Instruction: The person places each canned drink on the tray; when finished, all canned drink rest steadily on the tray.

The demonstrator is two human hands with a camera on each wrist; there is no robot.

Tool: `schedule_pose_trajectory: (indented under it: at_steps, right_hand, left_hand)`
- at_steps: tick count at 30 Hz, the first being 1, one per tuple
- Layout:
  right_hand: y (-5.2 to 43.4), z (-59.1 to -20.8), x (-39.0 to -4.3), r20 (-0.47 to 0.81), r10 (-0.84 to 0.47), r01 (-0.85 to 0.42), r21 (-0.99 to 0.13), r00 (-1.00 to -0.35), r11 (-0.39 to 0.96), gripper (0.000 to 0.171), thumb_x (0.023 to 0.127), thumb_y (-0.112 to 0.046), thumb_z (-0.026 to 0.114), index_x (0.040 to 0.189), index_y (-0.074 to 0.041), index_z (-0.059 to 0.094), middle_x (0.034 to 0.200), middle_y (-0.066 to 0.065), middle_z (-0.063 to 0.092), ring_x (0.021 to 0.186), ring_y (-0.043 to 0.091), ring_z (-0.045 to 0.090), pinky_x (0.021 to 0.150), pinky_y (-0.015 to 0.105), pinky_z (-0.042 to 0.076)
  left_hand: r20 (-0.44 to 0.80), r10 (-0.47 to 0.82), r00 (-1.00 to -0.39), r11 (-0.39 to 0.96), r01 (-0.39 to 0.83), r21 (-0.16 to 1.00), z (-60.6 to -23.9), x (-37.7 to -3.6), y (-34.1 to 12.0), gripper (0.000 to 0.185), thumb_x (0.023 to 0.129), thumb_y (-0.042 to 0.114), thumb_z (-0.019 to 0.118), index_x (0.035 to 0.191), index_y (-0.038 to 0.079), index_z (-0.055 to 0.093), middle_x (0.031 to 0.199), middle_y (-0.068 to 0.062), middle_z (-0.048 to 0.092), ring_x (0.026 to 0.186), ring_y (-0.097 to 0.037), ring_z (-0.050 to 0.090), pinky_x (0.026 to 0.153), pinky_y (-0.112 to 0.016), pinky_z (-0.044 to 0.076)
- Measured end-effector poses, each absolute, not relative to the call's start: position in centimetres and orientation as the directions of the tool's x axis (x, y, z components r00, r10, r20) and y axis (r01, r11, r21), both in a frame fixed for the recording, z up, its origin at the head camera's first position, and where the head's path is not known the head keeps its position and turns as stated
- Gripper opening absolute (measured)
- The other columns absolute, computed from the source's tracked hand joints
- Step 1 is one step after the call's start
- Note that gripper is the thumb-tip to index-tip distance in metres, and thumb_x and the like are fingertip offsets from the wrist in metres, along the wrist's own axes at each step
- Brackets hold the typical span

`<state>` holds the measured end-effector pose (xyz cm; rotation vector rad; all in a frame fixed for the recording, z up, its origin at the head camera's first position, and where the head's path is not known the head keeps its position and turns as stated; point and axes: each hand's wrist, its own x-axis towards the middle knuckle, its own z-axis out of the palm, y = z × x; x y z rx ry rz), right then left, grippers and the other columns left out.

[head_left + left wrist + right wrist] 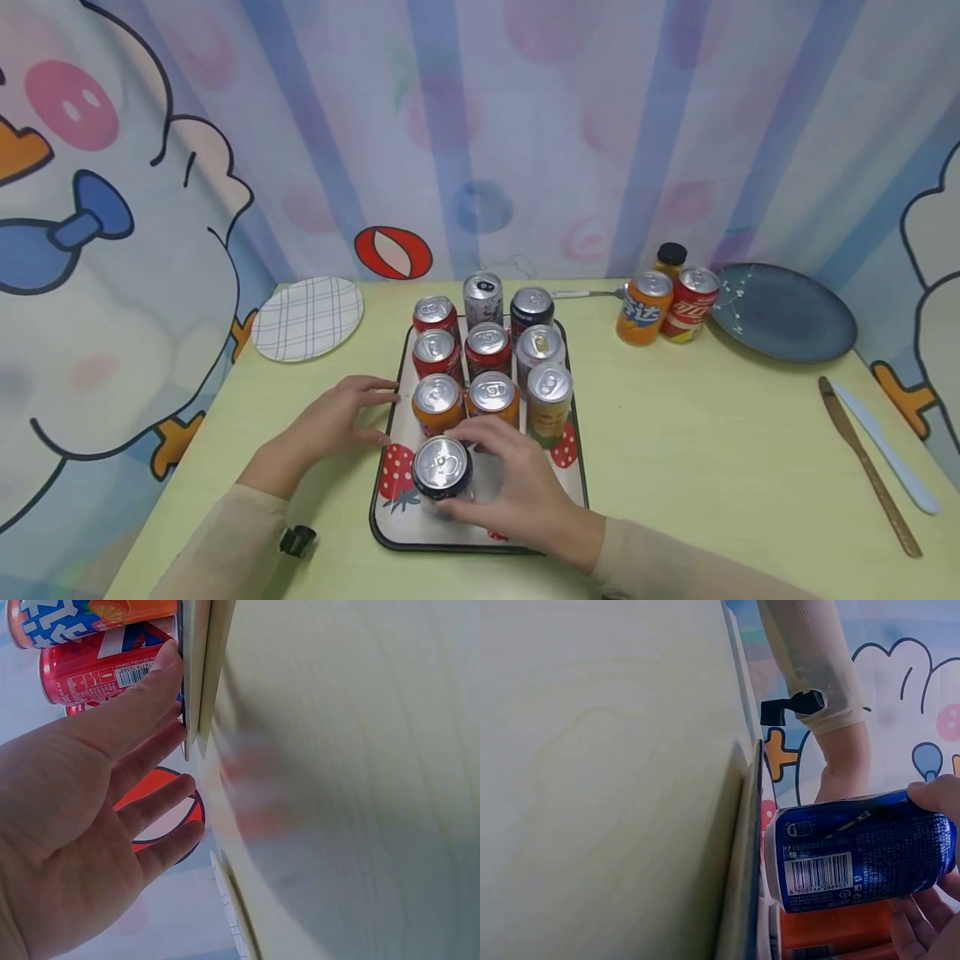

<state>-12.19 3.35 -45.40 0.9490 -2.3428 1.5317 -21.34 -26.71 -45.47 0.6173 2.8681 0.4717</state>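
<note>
Thumb and fingers of my right hand [517,492] grip a dark blue drink can [859,851] near its top, upright over the front part of the strawberry-patterned tray [431,533]. In the right wrist view the can's base is close to the tray surface. Beside the tray's left edge is my left hand [341,421], its fingers extended and relaxed, fingertips right at the rim. Behind the gripped can stand two orange cans [492,398] and a yellowish can [549,404]. Further back on the tray are red cans [437,354], a silver can [483,296] and a dark can [532,308].
A checked white plate [307,319] lies at the back left. At the back right are an orange can [643,312], a red can [692,308], a black-capped bottle [671,255], a fork [588,293] and a dark plate [783,312]. Two knives [870,462] lie at the right.
</note>
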Motion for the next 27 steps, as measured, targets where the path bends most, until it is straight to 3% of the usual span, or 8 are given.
schedule_pose_trajectory:
  at_steps: [7,15,18,24,27]
  right_hand:
    - [3.4,-45.8,-12.4,0.433,-0.426,-0.576,-0.758,-0.795,0.304,0.065,0.071,-0.032,0.097,0.128,-0.023,0.067,0.129,-0.012,0.064,0.12,0.008,0.063,0.1,0.032,0.058]
    - [4.0,-44.6,-12.1,0.354,-0.489,-0.56,-0.736,-0.797,0.38,0.073,0.072,-0.036,0.096,0.135,-0.025,0.063,0.137,-0.013,0.061,0.128,0.01,0.059,0.109,0.04,0.054]
    - [5.0,-43.9,-11.9,0.388,-0.502,-0.594,-0.721,-0.773,0.356,0.07,0.075,-0.035,0.095,0.136,-0.023,0.064,0.139,-0.01,0.061,0.128,0.012,0.06,0.107,0.038,0.055]
    - [9.0,-42.8,-13.6,0.573,-0.491,-0.73,-0.646,-0.657,0.223,0.056,0.077,-0.012,0.092,0.128,-0.015,0.069,0.127,-0.002,0.069,0.116,0.015,0.067,0.098,0.03,0.059]
    - [11.7,-42.1,-15.0,0.58,-0.455,-0.719,-0.657,-0.676,0.23,0.053,0.076,-0.007,0.091,0.124,-0.015,0.071,0.12,-0.002,0.073,0.108,0.017,0.07,0.093,0.029,0.061]
  left_hand:
    - [-0.109,0.415,-0.903,0.865,0.355,0.354,-45.3,-21.3,-26.4,0.062,0.079,0.029,0.091,0.135,0.014,0.07,0.15,-0.011,0.057,0.143,-0.039,0.047,0.117,-0.061,0.043]
    - [-0.118,0.406,-0.906,0.868,0.342,0.36,-45.1,-21.4,-26.4,0.063,0.079,0.029,0.091,0.137,0.014,0.069,0.151,-0.011,0.057,0.144,-0.039,0.046,0.117,-0.061,0.041]
    - [-0.117,0.407,-0.906,0.867,0.343,0.361,-45.2,-21.5,-26.5,0.064,0.079,0.029,0.091,0.137,0.015,0.068,0.151,-0.011,0.057,0.143,-0.039,0.046,0.117,-0.061,0.042]
    - [-0.113,0.412,-0.904,0.865,0.35,0.359,-45.4,-21.5,-26.5,0.065,0.079,0.031,0.091,0.137,0.015,0.068,0.15,-0.01,0.058,0.142,-0.04,0.047,0.116,-0.061,0.043]
    - [-0.117,0.409,-0.905,0.868,0.347,0.354,-45.4,-21.4,-26.5,0.065,0.078,0.032,0.091,0.137,0.016,0.068,0.15,-0.01,0.058,0.141,-0.039,0.048,0.115,-0.061,0.044]
